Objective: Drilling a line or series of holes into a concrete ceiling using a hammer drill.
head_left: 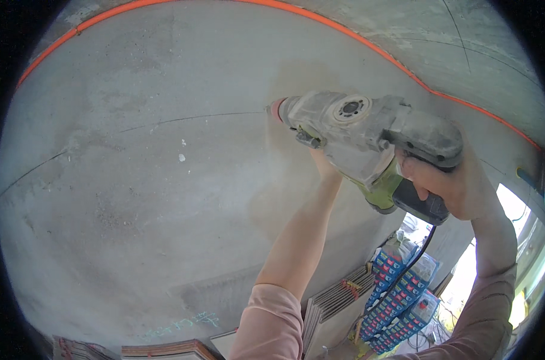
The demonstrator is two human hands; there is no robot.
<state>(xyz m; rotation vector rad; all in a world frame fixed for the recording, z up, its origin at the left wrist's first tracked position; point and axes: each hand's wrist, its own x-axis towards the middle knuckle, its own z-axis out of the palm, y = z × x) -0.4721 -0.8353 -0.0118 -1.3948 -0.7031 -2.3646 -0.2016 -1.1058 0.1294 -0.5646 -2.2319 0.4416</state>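
I see a dusty grey and green rotary hammer drill (353, 141) held raised against the grey wall (134, 198). Its nose, with a pink collar (277, 110), meets the wall or is very close to it, near a dark drawn line. My right hand (443, 183) is closed round the rear handle, and a black cord hangs below it. My left hand (323, 161) reaches up behind the drill body from below; its fingers are hidden there.
An orange conduit (349, 33) runs along the wall's top. Stacked panels (332, 312), blue patterned sacks (398, 297) and tangled cables lie below at the right. More flat boards (164, 351) lean along the bottom. A bright opening is at the far right.
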